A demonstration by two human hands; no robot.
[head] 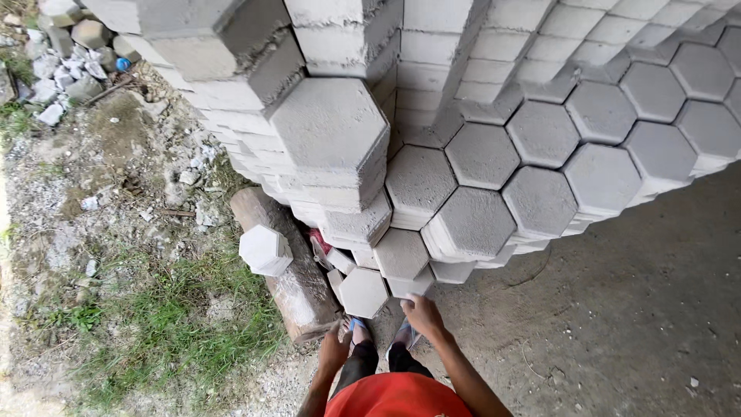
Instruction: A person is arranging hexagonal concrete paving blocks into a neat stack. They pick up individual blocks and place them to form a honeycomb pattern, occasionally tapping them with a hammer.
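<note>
Many grey hexagonal concrete paving blocks [478,224] stacked; right hand [423,315] touching lowest grey hexagonal block [409,287], grip unclear; left hand [334,349] low, grip unclear.

Soft even daylight, sharp focus, wide-angle edge distortion.

A thick weathered wooden log [289,270] lies left of the stacked grey hexagonal concrete pavers [463,154]; a loose white hexagonal paver [265,249] rests on the log.
</note>
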